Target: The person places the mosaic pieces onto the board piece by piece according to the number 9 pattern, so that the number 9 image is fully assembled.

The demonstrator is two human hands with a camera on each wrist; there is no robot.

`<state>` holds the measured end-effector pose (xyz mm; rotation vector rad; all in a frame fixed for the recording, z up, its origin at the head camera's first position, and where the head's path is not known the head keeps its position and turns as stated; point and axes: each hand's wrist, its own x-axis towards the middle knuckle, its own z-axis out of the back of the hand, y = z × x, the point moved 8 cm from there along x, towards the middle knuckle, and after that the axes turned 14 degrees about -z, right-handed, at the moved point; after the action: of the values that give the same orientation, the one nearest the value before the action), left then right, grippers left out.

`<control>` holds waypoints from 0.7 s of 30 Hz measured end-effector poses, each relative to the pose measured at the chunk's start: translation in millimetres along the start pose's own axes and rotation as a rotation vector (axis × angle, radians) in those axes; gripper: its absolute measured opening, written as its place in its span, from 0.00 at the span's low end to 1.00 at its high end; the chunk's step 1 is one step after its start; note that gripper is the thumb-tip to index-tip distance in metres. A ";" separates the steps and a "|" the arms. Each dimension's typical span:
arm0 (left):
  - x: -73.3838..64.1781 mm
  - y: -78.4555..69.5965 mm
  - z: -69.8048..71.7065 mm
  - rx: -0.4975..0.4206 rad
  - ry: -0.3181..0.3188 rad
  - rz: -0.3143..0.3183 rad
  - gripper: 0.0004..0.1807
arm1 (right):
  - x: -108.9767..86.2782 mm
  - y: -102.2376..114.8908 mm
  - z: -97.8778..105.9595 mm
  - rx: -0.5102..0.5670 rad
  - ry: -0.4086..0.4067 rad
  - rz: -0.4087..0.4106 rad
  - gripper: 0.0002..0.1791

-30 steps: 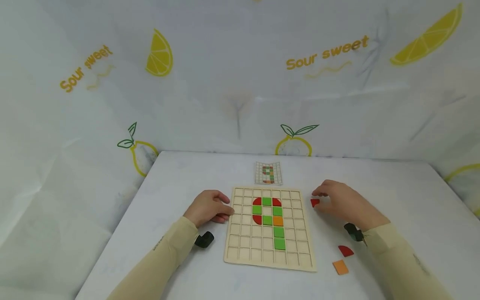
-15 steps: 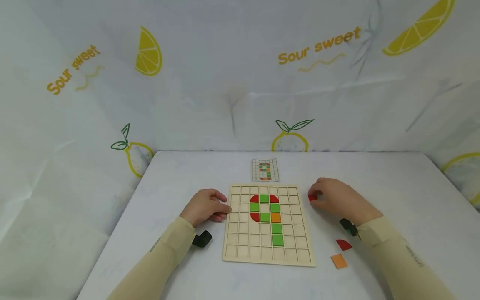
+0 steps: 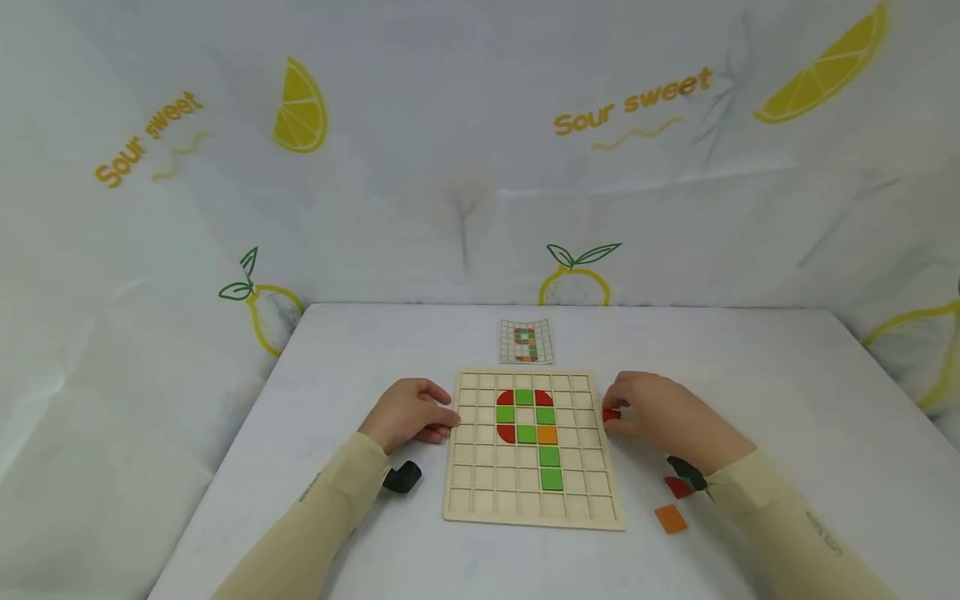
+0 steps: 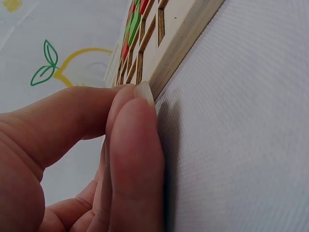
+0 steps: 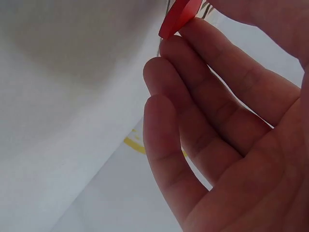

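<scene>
A wooden grid board (image 3: 495, 504) lies on the table with red, green and orange tiles set in it, forming a 9-like figure. My left hand (image 3: 408, 414) is at the board's left edge; in the left wrist view its fingertips (image 4: 137, 116) touch the side of the board. Beside the board's right edge, my right hand (image 3: 660, 417) pinches a red tile (image 5: 179, 18) between thumb and fingers. The other fingers of that hand are loosely bent. Another red quarter-circle tile (image 3: 679, 487), partly covered by the right wrist strap, lies near an orange square tile (image 3: 671, 519).
Behind the board lies a small pattern card (image 3: 526, 342) printed with a similar coloured figure. Black wrist devices (image 3: 402, 477) sit at both sleeves. A white wall cloth with lemon drawings rises behind the white table (image 3: 375, 333).
My right hand has closed on the red tile, picked it up and moved left to the board's right edge. My left hand has stayed at the board's left edge.
</scene>
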<state>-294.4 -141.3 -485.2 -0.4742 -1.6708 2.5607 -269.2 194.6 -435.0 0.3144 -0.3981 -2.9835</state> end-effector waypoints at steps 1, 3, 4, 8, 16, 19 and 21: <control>-0.5 0.5 1.1 0.000 -0.004 0.004 0.20 | -2.4 3.9 -1.5 -0.007 0.001 0.008 0.06; -1.3 0.5 2.6 -0.008 -0.009 0.008 0.20 | -8.9 12.0 -3.0 -0.020 -0.007 0.025 0.07; -1.5 0.1 2.9 -0.010 -0.011 0.008 0.20 | -12.8 16.0 -3.2 -0.023 -0.004 0.027 0.07; -0.9 -0.7 3.0 -0.019 -0.012 0.009 0.20 | -29.9 33.1 -2.8 -0.047 -0.020 0.050 0.09; -1.8 0.7 2.9 -0.023 -0.013 0.014 0.20 | -60.0 76.4 -8.0 -0.107 -0.063 0.187 0.09; -2.3 0.2 1.5 -0.015 -0.009 0.011 0.20 | -68.5 89.5 -11.5 -0.108 -0.072 0.249 0.08; -1.9 0.0 0.4 -0.010 -0.008 0.011 0.20 | -72.7 95.6 -14.2 -0.106 -0.070 0.273 0.08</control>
<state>-292.6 -142.1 -484.7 -0.4753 -1.6889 2.5667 -187.3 109.6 -408.8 0.1335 -0.2641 -2.7399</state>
